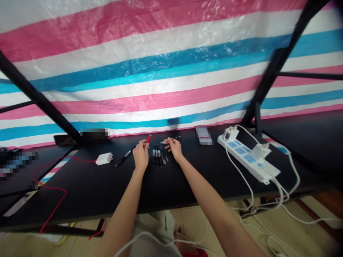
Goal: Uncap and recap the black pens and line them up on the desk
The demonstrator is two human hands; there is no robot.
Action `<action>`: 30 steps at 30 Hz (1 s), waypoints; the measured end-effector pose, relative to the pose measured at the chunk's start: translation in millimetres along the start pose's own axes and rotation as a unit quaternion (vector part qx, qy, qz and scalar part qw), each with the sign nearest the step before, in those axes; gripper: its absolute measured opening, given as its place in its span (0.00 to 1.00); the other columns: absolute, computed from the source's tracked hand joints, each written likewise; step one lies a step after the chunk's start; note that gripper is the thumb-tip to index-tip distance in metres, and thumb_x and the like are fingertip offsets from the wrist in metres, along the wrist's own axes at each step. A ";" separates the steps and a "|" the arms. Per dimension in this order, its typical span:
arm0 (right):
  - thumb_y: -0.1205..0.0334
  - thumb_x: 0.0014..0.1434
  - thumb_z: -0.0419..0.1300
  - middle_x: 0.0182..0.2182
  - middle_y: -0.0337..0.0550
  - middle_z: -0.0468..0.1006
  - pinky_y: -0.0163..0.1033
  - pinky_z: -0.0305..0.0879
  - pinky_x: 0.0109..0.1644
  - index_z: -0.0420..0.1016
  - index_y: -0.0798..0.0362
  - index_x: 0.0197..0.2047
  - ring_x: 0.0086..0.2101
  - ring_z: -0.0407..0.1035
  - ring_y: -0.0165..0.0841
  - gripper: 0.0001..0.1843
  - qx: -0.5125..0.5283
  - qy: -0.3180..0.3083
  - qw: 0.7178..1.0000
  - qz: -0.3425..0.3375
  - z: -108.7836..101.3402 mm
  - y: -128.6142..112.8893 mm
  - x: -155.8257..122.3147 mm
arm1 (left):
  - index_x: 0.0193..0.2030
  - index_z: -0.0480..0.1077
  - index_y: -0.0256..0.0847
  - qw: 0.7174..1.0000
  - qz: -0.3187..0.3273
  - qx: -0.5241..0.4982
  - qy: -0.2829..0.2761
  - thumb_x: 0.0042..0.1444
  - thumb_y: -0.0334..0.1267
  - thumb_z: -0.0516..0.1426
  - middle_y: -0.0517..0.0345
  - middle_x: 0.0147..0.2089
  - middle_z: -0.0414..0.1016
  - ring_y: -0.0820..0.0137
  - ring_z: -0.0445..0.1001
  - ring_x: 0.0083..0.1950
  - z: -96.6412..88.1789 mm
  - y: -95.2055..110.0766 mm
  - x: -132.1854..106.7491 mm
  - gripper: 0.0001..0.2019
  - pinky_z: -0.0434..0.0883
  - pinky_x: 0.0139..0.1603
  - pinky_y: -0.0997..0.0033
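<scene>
My left hand (140, 156) is closed around a red pen (149, 138), only its red end showing above the fingers. Just left of that hand, a black pen (124, 157) slants on the table; whether its far end touches the hand is hidden. Across from it, my right hand (174, 149) pinches a slim pen (176, 137) with a pale end on the left and a dark end on the right. Between both hands, several black pens (157, 157) with pale labels lie side by side. Small clear pieces (166, 159) lie at their right.
A white power strip (248, 157) with plugs and cables is on the right of the black table (88, 192). A phone (204, 135) lies behind my right hand. Leftward sits a white charger (104, 159) with a red cable (64, 192). Striped sheeting (160, 71) hangs behind.
</scene>
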State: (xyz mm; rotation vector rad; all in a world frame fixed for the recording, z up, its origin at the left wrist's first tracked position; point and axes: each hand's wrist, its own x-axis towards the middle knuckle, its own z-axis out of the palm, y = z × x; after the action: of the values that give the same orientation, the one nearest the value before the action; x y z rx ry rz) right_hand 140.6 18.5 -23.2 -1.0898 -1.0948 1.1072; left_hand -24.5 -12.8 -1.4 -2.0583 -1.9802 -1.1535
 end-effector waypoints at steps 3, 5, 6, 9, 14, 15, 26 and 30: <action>0.52 0.57 0.49 0.30 0.44 0.78 0.25 0.58 0.17 0.73 0.55 0.34 0.20 0.68 0.24 0.18 -0.017 0.004 1.000 -0.014 3.6 -0.5 4.0 | 0.49 0.63 0.40 0.998 0.044 0.020 -0.028 0.60 0.39 0.44 0.54 0.37 0.74 0.65 0.70 0.43 8.1 -4.4 9.8 0.14 0.60 0.47 0.66; 0.52 0.57 0.49 0.30 0.43 0.78 0.25 0.58 0.17 0.73 0.55 0.34 0.20 0.68 0.24 0.18 -0.012 0.011 1.000 -0.026 5.2 -0.9 8.0 | 0.49 0.63 0.41 0.996 0.069 0.037 -0.033 0.60 0.40 0.44 0.54 0.38 0.74 0.64 0.69 0.43 11.8 -8.4 14.9 0.15 0.60 0.47 0.65; 0.52 0.57 0.49 0.31 0.43 0.78 0.25 0.58 0.17 0.73 0.55 0.34 0.20 0.68 0.24 0.18 -0.005 0.013 1.000 -0.022 5.6 -1.3 10.0 | 0.49 0.64 0.41 0.995 0.078 0.044 -0.042 0.60 0.40 0.44 0.54 0.39 0.74 0.64 0.69 0.43 13.0 -10.2 16.5 0.15 0.60 0.47 0.65; 0.51 0.58 0.48 0.33 0.44 0.78 0.25 0.58 0.18 0.73 0.55 0.34 0.22 0.69 0.24 0.19 0.024 0.003 1.000 -0.005 5.5 -3.2 15.1 | 0.48 0.65 0.44 0.991 0.110 0.045 -0.068 0.60 0.41 0.43 0.54 0.41 0.73 0.65 0.69 0.44 15.2 -12.8 17.1 0.15 0.61 0.47 0.65; 0.46 0.58 0.45 0.39 0.48 0.77 0.26 0.60 0.20 0.73 0.55 0.38 0.26 0.72 0.26 0.24 0.070 -0.025 0.997 0.008 2.6 -5.5 16.8 | 0.45 0.67 0.44 0.978 0.170 0.045 -0.113 0.60 0.41 0.43 0.54 0.43 0.73 0.65 0.68 0.43 14.9 -6.9 13.3 0.14 0.62 0.45 0.66; 0.45 0.58 0.44 0.39 0.48 0.77 0.26 0.60 0.20 0.72 0.55 0.38 0.26 0.72 0.27 0.25 0.071 -0.030 0.997 0.010 2.3 -5.7 16.5 | 0.45 0.67 0.44 0.978 0.167 0.052 -0.114 0.60 0.41 0.43 0.54 0.43 0.73 0.65 0.68 0.43 14.3 -5.1 12.9 0.14 0.61 0.45 0.66; 0.46 0.59 0.43 0.33 0.49 0.79 0.27 0.62 0.20 0.69 0.57 0.33 0.20 0.69 0.26 0.24 0.065 0.037 0.997 0.026 2.1 -7.4 14.6 | 0.46 0.67 0.44 0.978 0.146 0.061 -0.138 0.61 0.40 0.43 0.54 0.44 0.72 0.66 0.67 0.46 7.4 4.7 9.7 0.14 0.59 0.47 0.66; 0.48 0.59 0.44 0.30 0.48 0.79 0.29 0.63 0.21 0.69 0.56 0.31 0.18 0.68 0.25 0.22 0.083 0.053 0.995 0.027 -0.3 -4.7 15.7 | 0.46 0.67 0.44 0.978 0.155 0.055 -0.125 0.61 0.41 0.43 0.55 0.44 0.72 0.66 0.67 0.46 7.2 2.0 9.8 0.15 0.59 0.47 0.67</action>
State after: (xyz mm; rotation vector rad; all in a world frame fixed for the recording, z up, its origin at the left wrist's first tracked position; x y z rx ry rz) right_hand 143.2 33.5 -17.0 -1.0391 -0.8780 1.1487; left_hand -20.6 -1.2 -0.4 -2.4382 -1.6802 -0.7410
